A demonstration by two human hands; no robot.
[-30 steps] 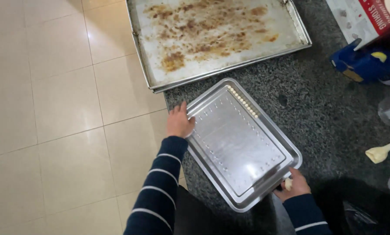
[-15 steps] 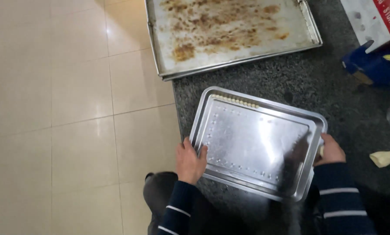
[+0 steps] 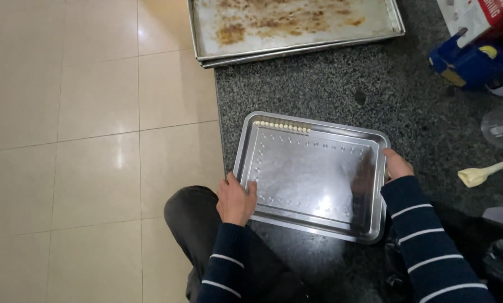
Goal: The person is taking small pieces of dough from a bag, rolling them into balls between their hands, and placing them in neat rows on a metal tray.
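Granite counter, both hands gripping steel tray edges, fingers curled

A shiny rectangular stainless-steel tray lies flat on the dark speckled granite table, near its front-left edge, turned slightly clockwise. A short row of small pale pellets lines its far rim; its mirror-like floor shows faint dotted marks.

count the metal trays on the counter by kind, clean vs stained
clean tray: 1, left hand and right hand on its edges
stained tray: 1, possibly stacked on another, cannot tell
total: 2
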